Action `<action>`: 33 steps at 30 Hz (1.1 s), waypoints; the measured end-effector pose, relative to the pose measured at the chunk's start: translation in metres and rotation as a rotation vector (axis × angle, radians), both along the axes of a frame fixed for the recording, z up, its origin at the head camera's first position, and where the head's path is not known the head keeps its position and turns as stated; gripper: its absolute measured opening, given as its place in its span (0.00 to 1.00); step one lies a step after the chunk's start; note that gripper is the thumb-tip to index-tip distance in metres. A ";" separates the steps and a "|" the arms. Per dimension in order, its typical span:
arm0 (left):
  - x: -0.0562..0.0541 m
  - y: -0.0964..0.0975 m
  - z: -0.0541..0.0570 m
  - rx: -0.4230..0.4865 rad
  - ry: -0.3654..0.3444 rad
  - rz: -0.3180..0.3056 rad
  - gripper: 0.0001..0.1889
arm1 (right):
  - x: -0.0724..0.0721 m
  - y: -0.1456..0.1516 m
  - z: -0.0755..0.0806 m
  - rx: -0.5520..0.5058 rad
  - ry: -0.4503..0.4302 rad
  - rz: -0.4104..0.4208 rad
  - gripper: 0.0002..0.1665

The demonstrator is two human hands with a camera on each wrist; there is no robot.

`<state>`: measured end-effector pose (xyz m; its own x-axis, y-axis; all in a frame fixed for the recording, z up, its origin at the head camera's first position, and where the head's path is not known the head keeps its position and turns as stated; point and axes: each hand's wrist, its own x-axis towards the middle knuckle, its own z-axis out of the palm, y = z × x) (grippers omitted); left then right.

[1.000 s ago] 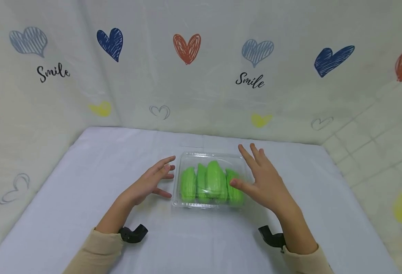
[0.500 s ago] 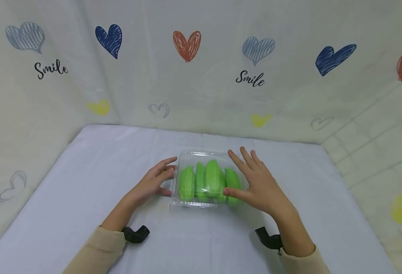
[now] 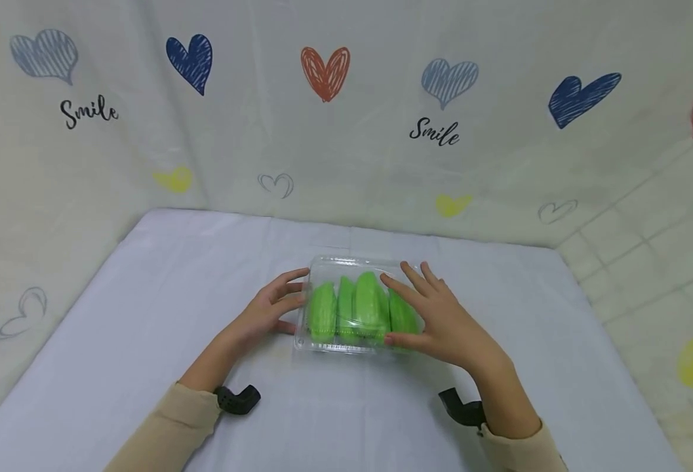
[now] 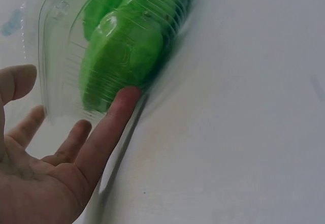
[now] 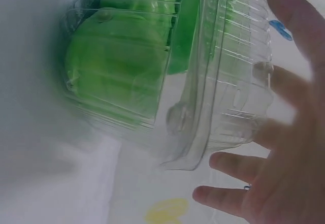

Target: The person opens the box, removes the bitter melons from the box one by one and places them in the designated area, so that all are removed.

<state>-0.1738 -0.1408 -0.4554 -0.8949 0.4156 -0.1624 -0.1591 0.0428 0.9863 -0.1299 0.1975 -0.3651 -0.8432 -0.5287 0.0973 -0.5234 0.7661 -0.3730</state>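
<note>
A clear plastic clamshell box (image 3: 346, 262) lies on the white-covered table, its lid down. Inside, several long, ribbed green pieces (image 3: 367, 305) stand side by side; they look like vegetables or fruit, but the kind is unclear. My left hand (image 3: 268, 309) is at the box's left side with fingers extended. In the left wrist view, one fingertip of that hand (image 4: 56, 178) meets the lower side wall beside a green piece (image 4: 122, 56). Over the right side spreads my right hand (image 3: 449, 328), hiding part of the box. The right wrist view shows its fingers (image 5: 238, 165) near the rim; contact is uncertain.
White cloth (image 3: 299, 413) covers the table. A pale curtain (image 3: 376, 170) printed with hearts and "Smile" hangs behind it and along both sides. Black curved mounts (image 3: 238, 400) sit on both wrists.
My left hand has moved right, up to the box's side. The right hand has come left and lower over the box's right part. The box stays put; the head view tilts slightly.
</note>
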 end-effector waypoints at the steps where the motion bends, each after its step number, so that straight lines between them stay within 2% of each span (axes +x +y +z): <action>1: 0.000 0.000 0.000 -0.001 -0.002 -0.004 0.28 | -0.001 0.000 -0.001 0.000 -0.004 0.004 0.54; 7: -0.002 -0.004 0.001 0.063 -0.017 -0.044 0.31 | -0.004 -0.004 -0.005 0.010 -0.047 0.043 0.55; 12: -0.002 -0.008 0.000 0.142 -0.036 -0.105 0.36 | -0.005 -0.009 -0.007 0.051 -0.022 0.055 0.57; 19: -0.003 -0.010 -0.003 0.216 -0.018 -0.183 0.43 | -0.004 -0.012 -0.009 0.087 -0.008 0.043 0.60; 23: -0.003 -0.011 -0.009 0.240 -0.025 -0.202 0.44 | -0.002 -0.013 -0.011 0.099 0.004 0.043 0.61; 28: 0.000 -0.011 -0.015 0.227 -0.039 -0.211 0.44 | 0.001 -0.015 -0.015 0.116 0.025 0.046 0.61; 33: 0.001 -0.011 -0.015 0.240 -0.009 -0.207 0.45 | 0.001 -0.017 -0.014 0.128 0.036 0.055 0.61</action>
<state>-0.1731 -0.1514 -0.4708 -0.7863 0.6162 -0.0455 -0.1803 -0.1583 0.9708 -0.1293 0.1809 -0.3793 -0.8098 -0.5840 0.0558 -0.5772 0.7761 -0.2539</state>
